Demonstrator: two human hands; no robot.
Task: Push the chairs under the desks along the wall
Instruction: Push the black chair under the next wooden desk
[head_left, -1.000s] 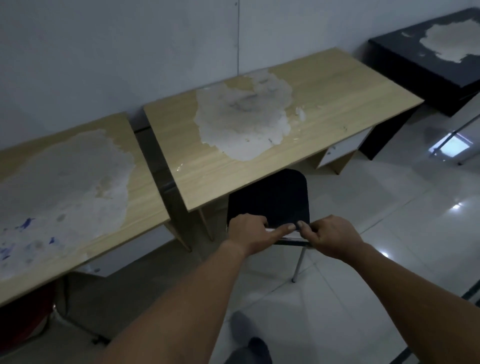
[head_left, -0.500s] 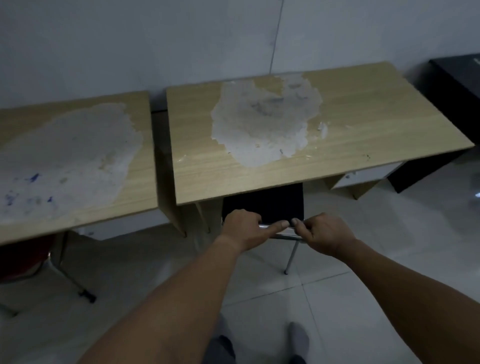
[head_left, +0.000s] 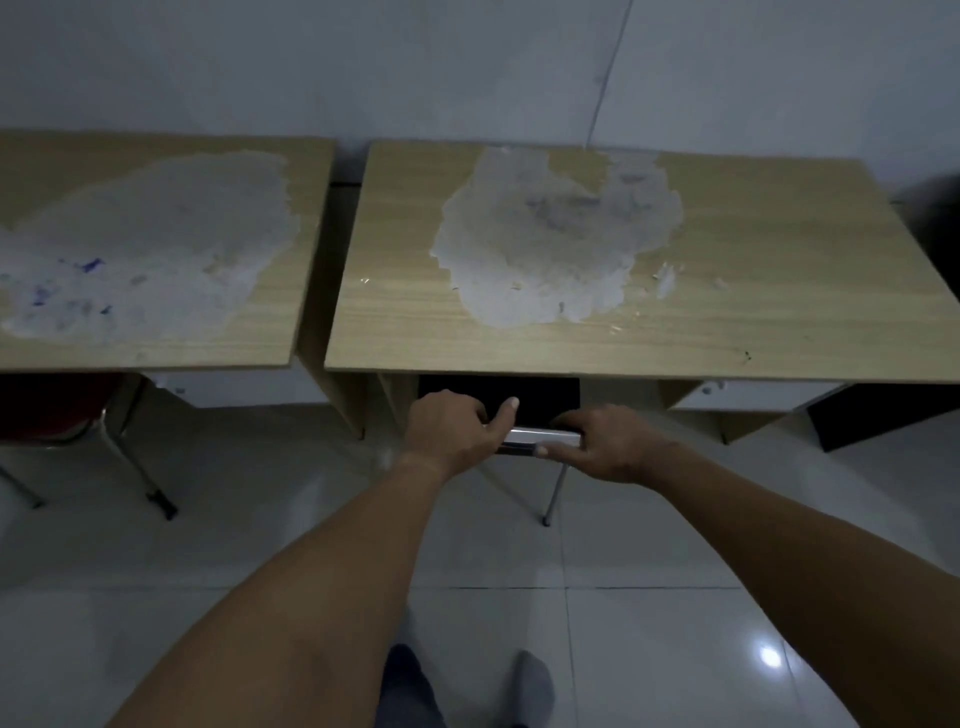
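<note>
Black chair (head_left: 540, 397) now deeper under desk (head_left: 727, 312), both hands still gripping its backrest.

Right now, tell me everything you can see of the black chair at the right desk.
The black chair is mostly hidden under the right desk; only a dark rectangle of its seat or back shows below the desk's front edge. A shiny metal bar runs along its near edge. One thin metal leg reaches the tiled floor. The left hand and right hand both grip the bar.
</note>
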